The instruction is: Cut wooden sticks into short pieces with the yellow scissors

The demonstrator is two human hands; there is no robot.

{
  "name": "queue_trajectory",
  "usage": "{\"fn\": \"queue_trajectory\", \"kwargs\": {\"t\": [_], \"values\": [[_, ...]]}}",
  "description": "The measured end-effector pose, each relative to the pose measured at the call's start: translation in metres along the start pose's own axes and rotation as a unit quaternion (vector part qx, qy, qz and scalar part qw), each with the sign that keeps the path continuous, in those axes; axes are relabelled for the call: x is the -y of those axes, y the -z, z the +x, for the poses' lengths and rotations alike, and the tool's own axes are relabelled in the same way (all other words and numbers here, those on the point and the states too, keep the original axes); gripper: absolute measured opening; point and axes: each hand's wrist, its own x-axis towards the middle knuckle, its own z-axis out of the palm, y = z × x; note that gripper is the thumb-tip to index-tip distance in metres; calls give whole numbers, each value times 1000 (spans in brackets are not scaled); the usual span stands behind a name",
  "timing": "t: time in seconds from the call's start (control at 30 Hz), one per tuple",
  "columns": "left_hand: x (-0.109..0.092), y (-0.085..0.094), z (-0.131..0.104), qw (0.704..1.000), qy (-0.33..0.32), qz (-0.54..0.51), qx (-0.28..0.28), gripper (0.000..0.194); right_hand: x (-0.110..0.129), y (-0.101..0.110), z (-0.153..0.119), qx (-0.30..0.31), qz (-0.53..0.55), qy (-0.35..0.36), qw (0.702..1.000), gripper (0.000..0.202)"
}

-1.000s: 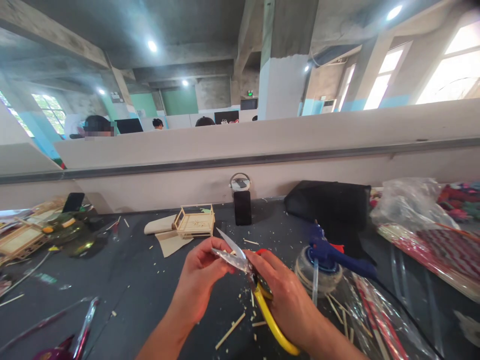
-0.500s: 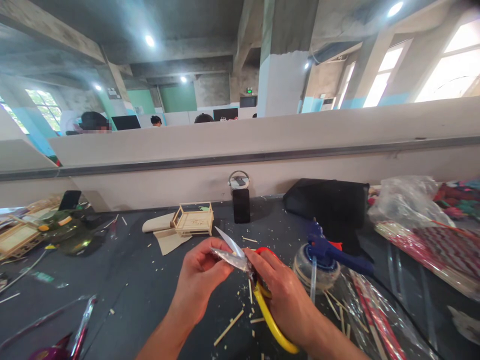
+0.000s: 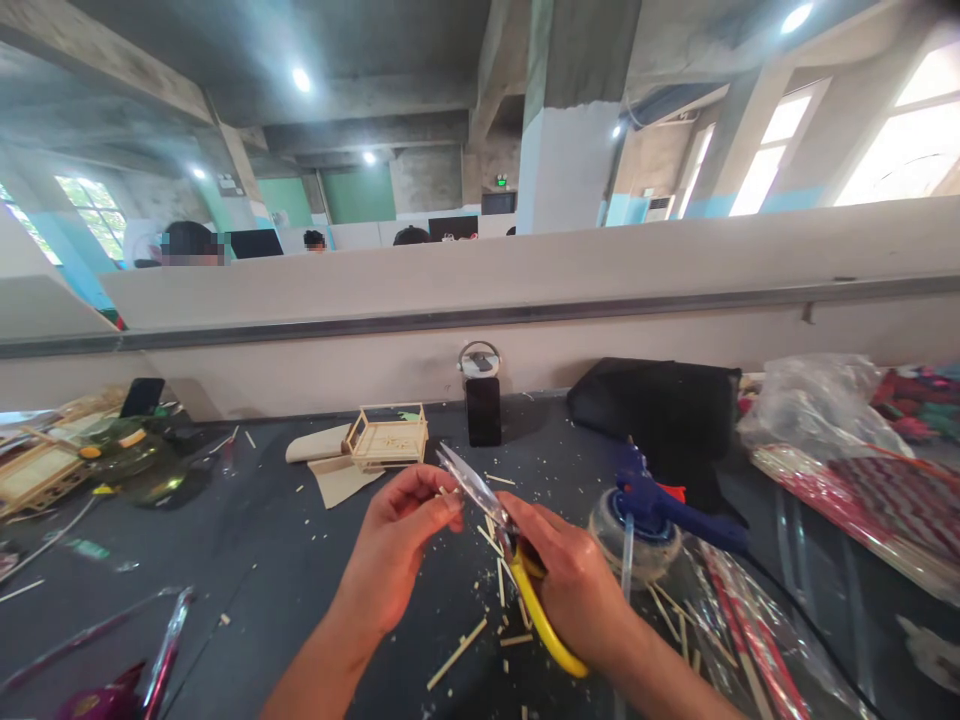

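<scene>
My right hand (image 3: 562, 555) is wrapped round a pair of scissors (image 3: 474, 482) with yellow handles, whose blades are nearly together and point up and left. Beside the blade tips, my left hand (image 3: 401, 535) is closed in a pinch on a small pale wooden stick (image 3: 444, 491), mostly hidden by the fingers. Cut sticks (image 3: 457, 653) and tiny offcuts lie scattered on the dark table below. Beyond my left hand stands a small wooden frame model (image 3: 388, 440), with loose bits on its flat panel.
A blue glue gun (image 3: 667, 505) rests on a clear round jar (image 3: 634, 540) to the right, near a black cloth (image 3: 660, 410). A phone (image 3: 483, 411) stands upright at the back. Plastic-wrapped sticks (image 3: 862, 500) lie far right. At left is a dark translucent container (image 3: 146, 465).
The scissor blades, spread apart before, have come nearly together. My left fingers have drawn slightly off the blades, and the stick's end now shows. More stick pieces lie beneath the scissors.
</scene>
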Motion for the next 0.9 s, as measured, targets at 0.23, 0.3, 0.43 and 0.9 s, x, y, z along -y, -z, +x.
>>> {"fn": "queue_trajectory", "kwargs": {"t": [0.23, 0.3, 0.43, 0.9], "values": [[-2, 13, 3, 1000, 21, -6, 3, 13, 8, 6, 5, -30, 33, -44, 998, 28], [-3, 15, 5, 1000, 16, -7, 3, 19, 9, 6, 4, -25, 41, -48, 998, 28], [-6, 17, 8, 1000, 5, -15, 2, 20, 10, 6, 5, -21, 67, -53, 996, 30], [-4, 23, 10, 993, 72, -78, 48, 18, 11, 5, 6, 24, 104, -57, 993, 32]]}}
